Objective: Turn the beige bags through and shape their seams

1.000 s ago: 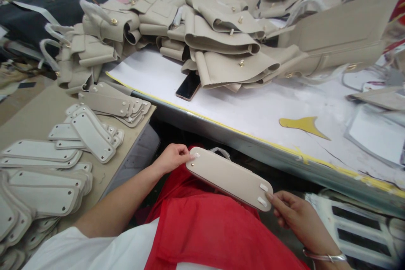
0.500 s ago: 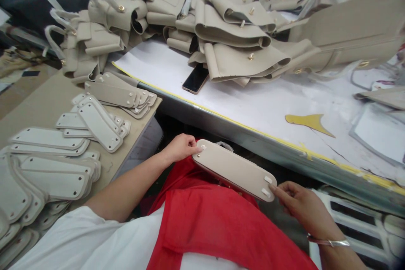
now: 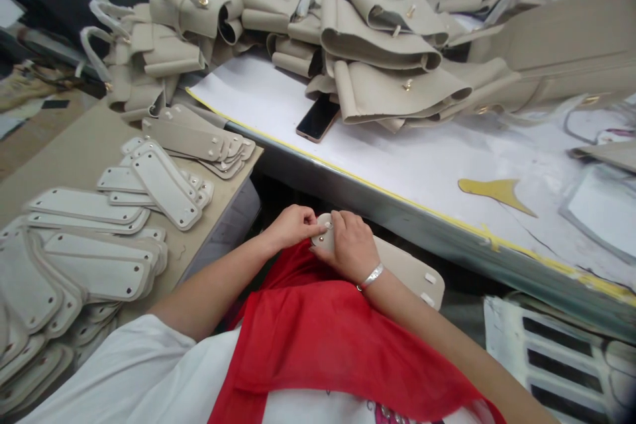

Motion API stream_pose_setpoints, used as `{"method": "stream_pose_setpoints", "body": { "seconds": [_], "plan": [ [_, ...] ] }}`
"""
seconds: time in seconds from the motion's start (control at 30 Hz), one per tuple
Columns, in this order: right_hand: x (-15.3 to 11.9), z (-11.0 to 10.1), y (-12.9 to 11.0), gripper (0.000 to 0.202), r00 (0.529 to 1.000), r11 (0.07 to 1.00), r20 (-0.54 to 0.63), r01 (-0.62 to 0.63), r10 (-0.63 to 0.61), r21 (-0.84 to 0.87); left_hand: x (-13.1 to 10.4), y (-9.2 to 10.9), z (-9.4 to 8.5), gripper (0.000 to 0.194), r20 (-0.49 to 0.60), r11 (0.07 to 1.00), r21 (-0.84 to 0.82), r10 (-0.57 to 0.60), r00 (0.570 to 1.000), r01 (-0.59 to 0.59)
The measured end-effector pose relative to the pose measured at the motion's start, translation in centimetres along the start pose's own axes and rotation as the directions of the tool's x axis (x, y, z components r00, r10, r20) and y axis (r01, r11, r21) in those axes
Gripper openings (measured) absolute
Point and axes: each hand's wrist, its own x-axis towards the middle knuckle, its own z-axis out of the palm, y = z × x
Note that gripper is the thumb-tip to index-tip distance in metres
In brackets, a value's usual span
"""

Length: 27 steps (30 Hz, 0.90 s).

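Note:
A long beige bag base panel [image 3: 405, 265] with rounded ends lies across my lap, over the red apron [image 3: 318, 324]. Two small white tabs [image 3: 428, 288] show at its right end, and a metal stud and a pale tab at its left end. My left hand [image 3: 295, 226] pinches that left end between thumb and fingers. Right beside it, my right hand [image 3: 352, 245] is closed over the panel, fingers on top and thumb at the near edge. What exactly its fingertips press on is hidden. The right forearm covers part of the panel.
Stacked similar panels [image 3: 94, 258] lie on the board at left, with beige ones [image 3: 193, 139] behind. Beige bags [image 3: 397, 86] pile along the white table [image 3: 377, 152]. A phone [image 3: 318, 118] and a yellow piece [image 3: 497, 192] lie there too. A white slatted stool [image 3: 551, 344] stands at right.
My right hand has left the panel's right end and moved left along it, now gripping near my left hand. My left hand stays at the left end. The view has shifted slightly.

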Motion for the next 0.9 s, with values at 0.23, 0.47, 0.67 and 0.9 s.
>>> {"method": "stream_pose_setpoints", "body": {
  "seconds": [0.23, 0.47, 0.67, 0.9],
  "plan": [
    [0.3, 0.4, -0.1, 0.059, 0.999, 0.997, -0.021, -0.037, 0.039, 0.069, -0.2, -0.1, 0.1, 0.030, -0.010, 0.999, -0.042, -0.009, 1.000, 0.008],
    [0.0, 0.8, 0.2, 0.066, 0.998, 0.994, -0.041, -0.039, 0.043, 0.100, -0.2, 0.1, 0.0, 0.029, -0.008, 0.998, -0.056, -0.035, 0.999, 0.035],
    [-0.5, 0.8, 0.9, 0.081, 0.998, 0.995, -0.008, -0.059, 0.060, 0.085, -0.1, 0.2, 0.0, 0.030, -0.002, 0.997, -0.075, -0.036, 0.999, 0.036],
    [-0.1, 0.7, 0.8, 0.072, 0.999, 0.997, -0.013, -0.042, 0.043, 0.064, 0.2, -0.4, 0.0, 0.029, 0.029, 0.985, -0.167, -0.032, 0.999, 0.036]
  ]
}}
